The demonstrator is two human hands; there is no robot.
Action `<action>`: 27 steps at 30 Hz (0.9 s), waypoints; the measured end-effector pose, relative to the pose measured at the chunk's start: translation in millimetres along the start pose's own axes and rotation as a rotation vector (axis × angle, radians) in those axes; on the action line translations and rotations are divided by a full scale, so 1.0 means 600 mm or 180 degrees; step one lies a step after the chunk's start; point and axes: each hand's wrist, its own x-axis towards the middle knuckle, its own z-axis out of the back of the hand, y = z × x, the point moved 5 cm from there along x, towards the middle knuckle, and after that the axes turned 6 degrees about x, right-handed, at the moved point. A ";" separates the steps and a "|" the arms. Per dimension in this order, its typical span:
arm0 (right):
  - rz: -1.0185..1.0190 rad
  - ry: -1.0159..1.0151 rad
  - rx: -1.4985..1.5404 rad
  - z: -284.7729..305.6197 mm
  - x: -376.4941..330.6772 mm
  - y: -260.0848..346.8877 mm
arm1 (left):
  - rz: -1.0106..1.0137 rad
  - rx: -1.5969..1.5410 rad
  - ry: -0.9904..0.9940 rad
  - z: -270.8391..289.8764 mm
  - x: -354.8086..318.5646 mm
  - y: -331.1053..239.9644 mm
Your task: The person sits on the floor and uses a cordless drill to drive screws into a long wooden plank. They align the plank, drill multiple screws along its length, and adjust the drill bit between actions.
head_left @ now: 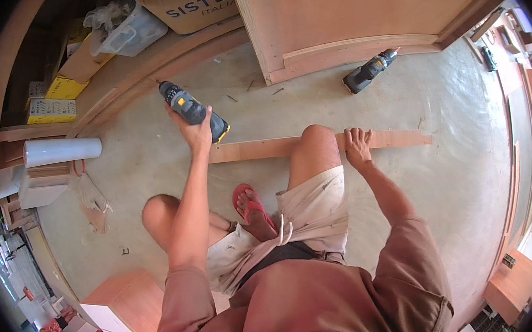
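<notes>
My left hand is wrapped round the handle of a dark cordless drill with a yellow-marked battery base. The drill's nose points up and left, near the bottom rail of the wooden cabinet. A long, narrow wooden board lies across in front of me, with my knee against it. My right hand grips the board right of that knee, its fingers curled over the far edge. Another cordless drill rests on the floor beyond the board, beside a wooden panel.
An open wooden cabinet at upper left holds yellow boxes, a clear plastic bin and a cardboard box. A large framed wooden panel stands ahead. A roll of clear wrap lies left. A wooden box sits behind-left.
</notes>
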 end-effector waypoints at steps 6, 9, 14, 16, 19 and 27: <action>-0.0003 -0.0214 -0.0082 -0.022 0.011 0.015 | 0.0006 0.0220 -0.0344 -0.038 0.061 0.072; -0.0005 -0.0355 -0.0289 -0.036 0.004 -0.004 | -0.0136 0.0425 -0.0388 -0.061 0.079 0.104; 0.0052 -0.0257 -0.0137 -0.044 0.012 0.018 | -0.0093 0.1216 -0.0523 -0.049 0.084 0.288; 0.0023 -0.0408 -0.0251 -0.055 0.006 0.002 | 0.0110 0.1034 -0.0429 -0.056 0.083 0.294; 0.0206 -0.0548 -0.0123 -0.051 0.006 -0.005 | 0.0162 0.1038 -0.0406 -0.052 0.066 0.274; 0.0685 -0.0504 0.0243 -0.067 0.024 0.088 | -0.0100 0.2181 -0.0111 -0.050 -0.009 0.289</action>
